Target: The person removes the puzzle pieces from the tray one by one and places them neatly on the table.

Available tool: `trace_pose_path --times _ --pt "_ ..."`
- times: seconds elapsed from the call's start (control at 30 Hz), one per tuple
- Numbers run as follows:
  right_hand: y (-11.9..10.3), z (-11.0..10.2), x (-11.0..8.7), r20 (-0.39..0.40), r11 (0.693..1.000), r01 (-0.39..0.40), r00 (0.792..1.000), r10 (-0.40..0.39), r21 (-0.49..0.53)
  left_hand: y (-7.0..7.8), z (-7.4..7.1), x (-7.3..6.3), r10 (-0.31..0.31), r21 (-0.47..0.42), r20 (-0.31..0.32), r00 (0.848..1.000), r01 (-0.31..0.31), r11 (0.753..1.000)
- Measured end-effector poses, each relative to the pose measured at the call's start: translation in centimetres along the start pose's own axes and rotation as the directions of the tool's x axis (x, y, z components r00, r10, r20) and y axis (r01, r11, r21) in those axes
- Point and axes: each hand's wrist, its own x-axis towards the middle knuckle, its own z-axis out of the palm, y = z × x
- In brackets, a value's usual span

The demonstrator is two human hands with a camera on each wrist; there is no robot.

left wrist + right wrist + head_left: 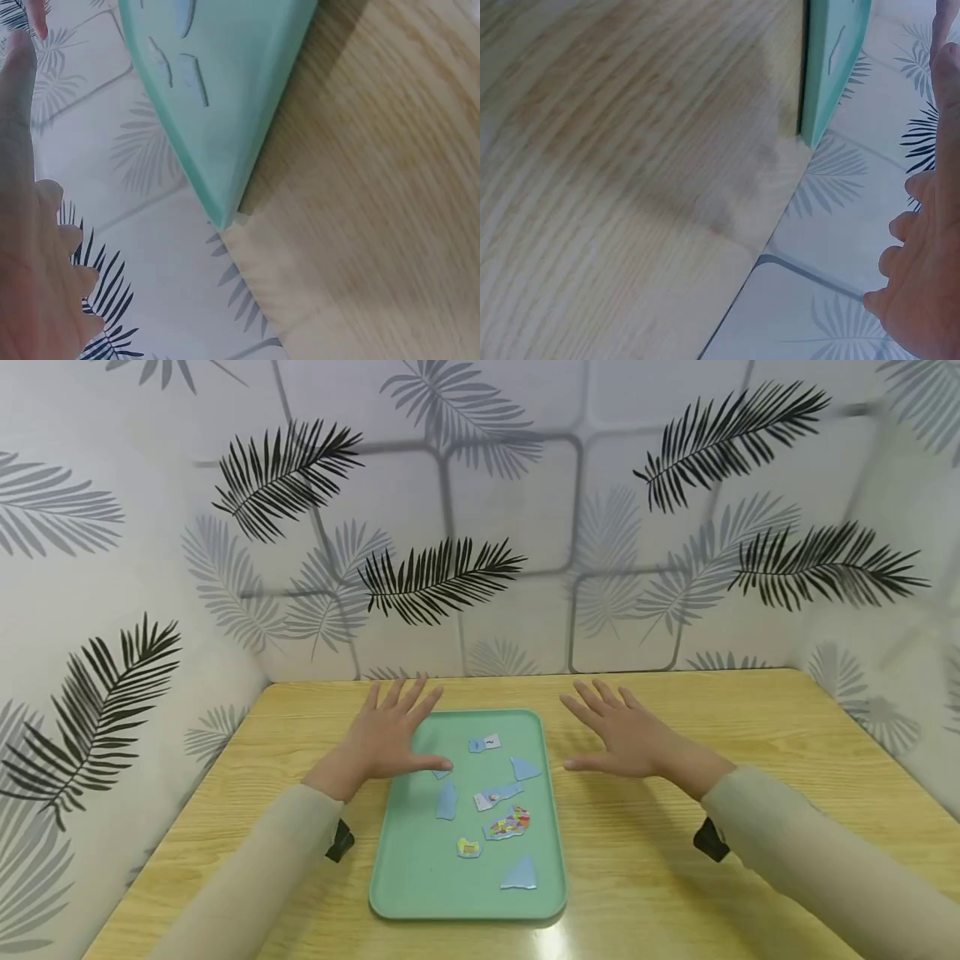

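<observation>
My left hand (390, 737) is held over the upper left edge of a green tray (420, 885), fingers spread and nothing in it. To the right of the tray, my right hand (626, 735) hovers with fingers spread, also holding nothing. On the tray lie several flat, irregular pieces like torn or cut picture card: a multicoloured piece (510, 823), a small yellow-patterned piece (468, 848), a pale blue triangle (521, 874), a blue strip (447, 802) and a blue-and-white piece (498, 796). One piece is partly hidden behind my left thumb.
The tray rests on a light wooden table (675, 877). Behind and beside the table stands a pale wall covering (517, 627) with dark and grey leaf prints. A small black device (341, 842) sits under the left wrist, another black device (710, 841) under the right.
</observation>
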Motion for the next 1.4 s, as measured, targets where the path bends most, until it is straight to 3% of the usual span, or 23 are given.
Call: trace_pose_path --times 0.13,0.23,0.3,0.37,0.57,0.63,0.73,0.87,0.97,1.0,1.17,1.33,1.4 --pt "-0.2 -0.3 0.7 -0.030 0.998 0.023 0.999 -0.021 0.058 -0.4 -0.6 -0.5 0.012 -0.047 -0.028 1.000 -0.014 0.999" --pt "-0.5 -0.4 1.1 -0.055 0.990 0.031 0.998 -0.023 0.139 -0.9 -0.7 -1.1 -0.002 -0.146 -0.051 0.999 -0.005 0.989" --pt "-0.7 -0.4 1.3 -0.076 0.979 0.031 0.997 -0.016 0.201 -1.3 -0.6 -1.5 -0.037 -0.243 -0.057 0.998 0.022 0.970" --pt "-0.9 -0.3 1.6 -0.096 0.964 0.032 0.995 -0.007 0.263 -1.5 -0.3 -1.9 -0.077 -0.367 -0.052 0.996 0.053 0.929" --pt "-1.3 0.5 2.7 -0.115 0.900 0.030 0.993 0.022 0.436 -1.7 1.0 -2.9 -0.217 -0.660 0.052 0.975 0.197 0.725" --pt "-1.4 1.0 3.2 -0.116 0.879 0.033 0.993 0.025 0.475 -1.6 1.3 -3.2 -0.252 -0.710 0.091 0.963 0.240 0.661" --pt "-1.6 1.8 4.1 -0.124 0.839 0.053 0.992 0.017 0.541 -1.7 1.9 -3.4 -0.288 -0.788 0.163 0.944 0.300 0.538" --pt "-1.8 2.9 5.3 -0.139 0.781 0.080 0.990 0.009 0.619 -2.0 2.8 -3.3 -0.316 -0.862 0.275 0.908 0.379 0.337" --pt "-2.0 3.6 6.1 -0.133 0.743 0.071 0.991 0.024 0.666 -1.9 3.4 -3.2 -0.329 -0.871 0.334 0.883 0.422 0.250" --pt "-2.0 3.7 6.4 -0.127 0.735 0.064 0.991 0.031 0.675 -1.9 3.6 -3.1 -0.339 -0.869 0.349 0.874 0.437 0.233" --pt "-2.1 4.1 7.6 -0.080 0.709 0.017 0.995 0.056 0.705 -1.6 4.1 -2.6 -0.377 -0.850 0.376 0.847 0.477 0.223" --pt "-1.9 4.5 8.6 -0.026 0.692 -0.024 0.998 0.061 0.722 -1.5 4.7 -2.3 -0.390 -0.846 0.379 0.839 0.485 0.221" --pt "-1.9 4.7 8.9 -0.003 0.686 -0.034 0.999 0.053 0.727 -1.5 4.9 -2.1 -0.386 -0.849 0.374 0.843 0.479 0.224"
